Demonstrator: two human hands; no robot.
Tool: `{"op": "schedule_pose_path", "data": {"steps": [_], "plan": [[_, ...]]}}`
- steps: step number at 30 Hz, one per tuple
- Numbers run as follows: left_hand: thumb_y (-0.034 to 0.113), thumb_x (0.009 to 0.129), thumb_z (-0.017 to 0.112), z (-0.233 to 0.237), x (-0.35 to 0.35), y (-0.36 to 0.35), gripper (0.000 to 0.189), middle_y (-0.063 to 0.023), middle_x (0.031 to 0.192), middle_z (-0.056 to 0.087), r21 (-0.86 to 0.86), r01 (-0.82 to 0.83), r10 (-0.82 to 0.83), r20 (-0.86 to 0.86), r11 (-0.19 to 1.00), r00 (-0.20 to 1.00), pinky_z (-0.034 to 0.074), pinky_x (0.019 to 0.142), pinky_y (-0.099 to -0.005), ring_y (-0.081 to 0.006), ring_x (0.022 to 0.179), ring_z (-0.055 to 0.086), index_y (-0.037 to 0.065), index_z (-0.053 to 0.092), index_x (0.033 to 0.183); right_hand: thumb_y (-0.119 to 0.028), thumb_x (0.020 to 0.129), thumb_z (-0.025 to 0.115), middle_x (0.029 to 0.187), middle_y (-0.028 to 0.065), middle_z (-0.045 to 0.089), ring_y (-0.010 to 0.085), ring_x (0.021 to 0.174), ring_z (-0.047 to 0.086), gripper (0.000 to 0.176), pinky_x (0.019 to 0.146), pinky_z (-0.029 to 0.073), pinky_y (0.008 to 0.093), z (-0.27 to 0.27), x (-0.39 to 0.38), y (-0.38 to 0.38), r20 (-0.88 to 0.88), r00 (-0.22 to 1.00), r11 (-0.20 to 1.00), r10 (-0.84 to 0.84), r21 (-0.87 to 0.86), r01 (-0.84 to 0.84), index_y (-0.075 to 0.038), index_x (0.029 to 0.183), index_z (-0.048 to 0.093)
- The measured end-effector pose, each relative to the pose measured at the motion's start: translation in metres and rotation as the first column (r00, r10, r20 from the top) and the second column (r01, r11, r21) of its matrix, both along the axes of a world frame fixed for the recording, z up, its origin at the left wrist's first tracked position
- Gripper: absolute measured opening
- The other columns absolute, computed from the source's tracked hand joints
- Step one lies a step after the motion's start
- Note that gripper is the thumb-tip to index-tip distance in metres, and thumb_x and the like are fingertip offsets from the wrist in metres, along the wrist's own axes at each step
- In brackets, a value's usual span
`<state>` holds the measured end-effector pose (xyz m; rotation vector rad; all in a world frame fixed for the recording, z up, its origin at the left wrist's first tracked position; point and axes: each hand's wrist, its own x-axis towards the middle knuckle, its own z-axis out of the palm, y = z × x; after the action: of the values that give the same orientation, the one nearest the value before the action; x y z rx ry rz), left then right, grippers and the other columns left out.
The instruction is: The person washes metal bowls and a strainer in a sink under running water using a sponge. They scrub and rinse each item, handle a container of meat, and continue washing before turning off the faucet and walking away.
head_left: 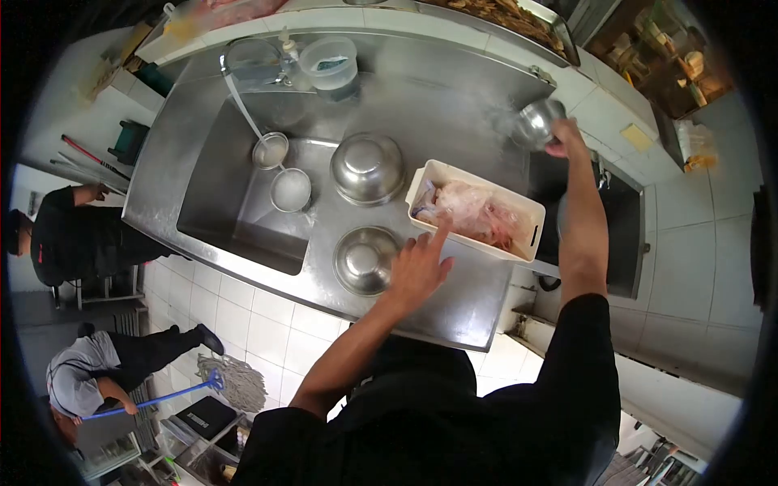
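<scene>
My right hand (565, 138) grips a shiny metal bowl (539, 123) at the back right of the steel counter (421, 113). Nearer to me, a cream plastic bin (528, 243) holds pinkish contents in clear plastic (474, 209). My left hand (421, 263) is at the bin's near side, its fingers apart and one pointing toward the contents; whether it touches the bin is unclear. Two metal bowls stand upside down left of the bin, one farther back (367, 168) and one beside my left hand (365, 261).
A sink (243, 202) with two strainers (290, 190) lies left. A clear tub (328, 65) and bottle (290, 47) stand behind. A dark basin (620, 227) is right. One person (89, 364) holds a blue-handled mop (231, 381); another (81, 235) stands left.
</scene>
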<state>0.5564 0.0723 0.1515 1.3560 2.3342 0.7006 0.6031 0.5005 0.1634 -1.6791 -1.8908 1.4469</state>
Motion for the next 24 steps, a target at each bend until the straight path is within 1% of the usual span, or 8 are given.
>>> {"op": "schedule_pose_path", "data": {"steps": [3,5,8,12,17,19,22,24], "plan": [[0.026,0.076,0.065,-0.008,-0.001,0.011,0.072,-0.0183,0.094,0.061,-0.067,-0.018,0.017,-0.012,0.998,1.000,0.049,0.071,-0.0483,-0.0375,0.088,0.059,0.023,0.027,0.137,-0.018,0.081,0.050,0.087,0.0140,0.057,0.0241,0.072,0.061,0.021,0.059,0.055,0.0365,0.006,-0.020,-0.003,-0.193,0.979,0.996,-0.060,-0.075,0.047,-0.002,0.094,0.049],[0.029,0.077,0.065,-0.012,-0.003,0.018,0.063,-0.0176,0.088,0.063,-0.066,-0.040,0.037,-0.051,0.997,0.998,0.049,0.069,-0.0473,-0.0373,0.084,0.060,0.022,0.036,0.132,-0.016,0.083,0.049,0.088,0.0170,0.057,0.0253,0.072,0.061,0.024,0.061,0.055,0.0328,0.018,-0.013,-0.003,-0.435,0.885,0.917,-0.167,-0.397,-0.022,0.001,0.099,0.046],[0.031,0.078,0.064,-0.008,-0.010,0.024,0.054,-0.0157,0.079,0.064,-0.134,-0.062,0.053,-0.075,0.989,0.996,0.049,0.065,-0.0469,-0.0368,0.077,0.061,0.021,0.044,0.127,-0.018,0.085,0.051,0.090,0.0212,0.055,0.0290,0.076,0.061,0.029,0.064,0.056,0.0335,0.016,0.029,0.000,-0.615,0.757,0.897,-0.222,-0.434,-0.089,-0.001,0.106,0.042],[0.030,0.078,0.064,-0.016,-0.014,0.023,0.048,-0.0145,0.074,0.064,-0.092,-0.056,0.045,-0.114,0.994,0.992,0.049,0.062,-0.0468,-0.0360,0.072,0.062,0.020,0.048,0.123,-0.031,0.080,0.060,0.092,0.0211,0.055,0.0259,0.063,0.062,0.054,0.052,0.055,0.0293,0.041,0.117,-0.004,-0.571,0.762,0.883,-0.305,-0.470,0.002,-0.001,0.120,0.038],[0.027,0.078,0.064,0.002,-0.012,0.009,0.043,-0.0130,0.073,0.063,-0.015,-0.111,0.110,-0.044,0.994,0.993,0.049,0.061,-0.0440,-0.0343,0.070,0.062,0.017,0.052,0.118,-0.024,0.079,0.055,0.074,0.0129,0.059,0.0173,0.049,0.059,0.047,0.042,0.053,0.0261,0.076,0.153,-0.028,-0.309,0.940,0.989,-0.146,-0.035,0.142,-0.004,0.119,0.040],[0.027,0.076,0.065,-0.005,-0.006,-0.001,0.043,-0.0115,0.078,0.062,0.049,-0.112,0.115,-0.066,0.992,0.991,0.049,0.065,-0.0437,-0.0324,0.075,0.061,0.015,0.052,0.115,-0.019,0.078,0.052,0.081,0.0119,0.058,0.0171,0.049,0.058,0.047,0.041,0.052,0.0260,0.068,0.135,-0.025,0.019,0.998,0.994,-0.060,0.092,0.058,-0.009,0.122,0.037],[0.025,0.074,0.065,0.005,0.011,-0.004,0.041,-0.0087,0.090,0.058,0.218,0.019,0.036,-0.244,0.976,0.969,0.045,0.074,-0.0437,-0.0283,0.088,0.056,0.014,0.053,0.111,-0.018,0.082,0.048,0.102,0.0161,0.056,0.0264,0.071,0.062,0.072,0.047,0.054,0.0361,-0.015,0.080,0.016,-0.029,0.996,0.958,-0.081,0.275,0.086,-0.012,0.142,0.009],[0.023,0.073,0.065,0.009,0.019,0.007,0.039,-0.0073,0.096,0.056,0.295,0.168,-0.037,-0.403,0.940,0.914,0.042,0.079,-0.0441,-0.0262,0.095,0.052,0.013,0.053,0.110,-0.014,0.080,0.049,0.106,0.0264,0.055,0.0348,0.085,0.061,0.075,0.065,0.053,0.0410,-0.016,0.029,0.005,0.329,0.942,0.798,-0.066,0.585,-0.148,-0.008,0.141,0.007]]}}
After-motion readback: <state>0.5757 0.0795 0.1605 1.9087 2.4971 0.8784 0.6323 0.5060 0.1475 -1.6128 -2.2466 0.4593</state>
